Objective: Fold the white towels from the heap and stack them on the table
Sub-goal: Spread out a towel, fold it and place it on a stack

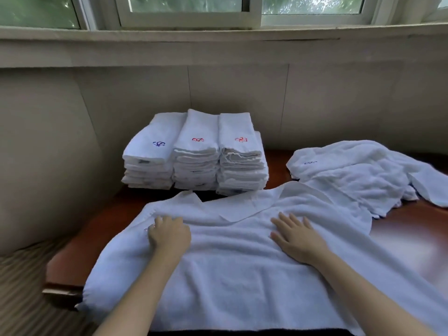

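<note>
You have one white towel [242,258] spread across the near part of the wooden worktop [101,224], its far edge partly turned over on itself near the middle. Your left hand [168,235] rests on the left part with fingers curled down into the cloth beside a red embroidered mark; whether it pinches the fabric I cannot tell. Your right hand [297,237] lies flat and released, fingers straight, pressing the right part. This looks like the smoothing step before the first fold. Sweep both palms outward to flatten the turned-over flap, square the far corners, then bring one end over so the edges meet evenly. Aim to leave the mark on top, as on the three stacks of folded towels [196,154] behind. The heap of unfolded towels [363,170] lies at the right, just beside your towel.
</note>
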Demonstrator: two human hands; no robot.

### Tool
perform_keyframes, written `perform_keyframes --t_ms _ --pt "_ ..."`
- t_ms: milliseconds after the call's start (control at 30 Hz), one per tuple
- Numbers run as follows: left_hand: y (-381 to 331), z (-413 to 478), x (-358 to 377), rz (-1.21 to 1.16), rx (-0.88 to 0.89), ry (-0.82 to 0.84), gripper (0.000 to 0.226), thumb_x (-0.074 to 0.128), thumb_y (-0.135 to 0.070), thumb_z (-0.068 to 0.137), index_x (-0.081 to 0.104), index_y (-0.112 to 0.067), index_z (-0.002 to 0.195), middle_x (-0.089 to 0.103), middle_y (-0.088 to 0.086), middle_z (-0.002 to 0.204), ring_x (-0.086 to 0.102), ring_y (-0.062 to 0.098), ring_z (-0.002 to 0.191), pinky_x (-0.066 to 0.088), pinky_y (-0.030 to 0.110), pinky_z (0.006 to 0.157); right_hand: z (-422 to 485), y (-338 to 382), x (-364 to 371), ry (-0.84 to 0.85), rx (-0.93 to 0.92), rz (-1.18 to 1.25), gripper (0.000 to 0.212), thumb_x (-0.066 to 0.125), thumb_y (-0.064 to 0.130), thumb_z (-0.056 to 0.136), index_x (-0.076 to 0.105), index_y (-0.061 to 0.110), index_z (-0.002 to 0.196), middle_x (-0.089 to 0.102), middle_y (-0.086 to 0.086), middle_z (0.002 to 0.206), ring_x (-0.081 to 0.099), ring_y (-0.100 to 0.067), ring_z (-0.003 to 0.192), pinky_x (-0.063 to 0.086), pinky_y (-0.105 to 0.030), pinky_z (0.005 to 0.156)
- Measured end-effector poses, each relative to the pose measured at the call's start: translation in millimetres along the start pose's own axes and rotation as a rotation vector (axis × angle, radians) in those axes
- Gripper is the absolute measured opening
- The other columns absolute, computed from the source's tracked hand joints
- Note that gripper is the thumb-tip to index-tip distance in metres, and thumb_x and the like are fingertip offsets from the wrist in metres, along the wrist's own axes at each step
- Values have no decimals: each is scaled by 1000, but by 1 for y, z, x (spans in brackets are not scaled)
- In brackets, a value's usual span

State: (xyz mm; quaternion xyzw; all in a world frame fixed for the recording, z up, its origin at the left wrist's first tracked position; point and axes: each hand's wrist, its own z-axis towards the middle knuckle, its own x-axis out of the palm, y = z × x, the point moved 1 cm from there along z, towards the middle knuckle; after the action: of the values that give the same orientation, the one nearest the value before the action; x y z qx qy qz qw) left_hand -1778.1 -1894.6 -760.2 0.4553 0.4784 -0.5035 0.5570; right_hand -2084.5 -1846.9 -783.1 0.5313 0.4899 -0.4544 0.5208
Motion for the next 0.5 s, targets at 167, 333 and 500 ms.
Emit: perform_keyframes --t_ms 167,333,500 --pt "-12 -2 17 -169 113 -25 39 38 -40 97 47 -15 125 43 6 133 42 27 121 40 38 93 -17 23 3 -32 -126 -52 52 22 48 101 23 27 149 14 4 159 12 -21 146 3 -37 118" --pt "15 24 37 -249 16 224 53 21 -58 96 10 -48 147 -8 -8 160 -1 28 147 8 59 112 -35 9 -11 -238 -91 -33 41 39 38 98 47 20 135 45 -2 142 38 -23 134 25 -35 109" --pt "46 45 35 -257 -91 161 56 25 -51 98 14 -35 150 -2 5 160 9 30 146 12 51 113 -64 -72 -39 -424 592 253 29 45 27 96 54 9 118 58 -17 121 54 -37 109 40 -39 82"
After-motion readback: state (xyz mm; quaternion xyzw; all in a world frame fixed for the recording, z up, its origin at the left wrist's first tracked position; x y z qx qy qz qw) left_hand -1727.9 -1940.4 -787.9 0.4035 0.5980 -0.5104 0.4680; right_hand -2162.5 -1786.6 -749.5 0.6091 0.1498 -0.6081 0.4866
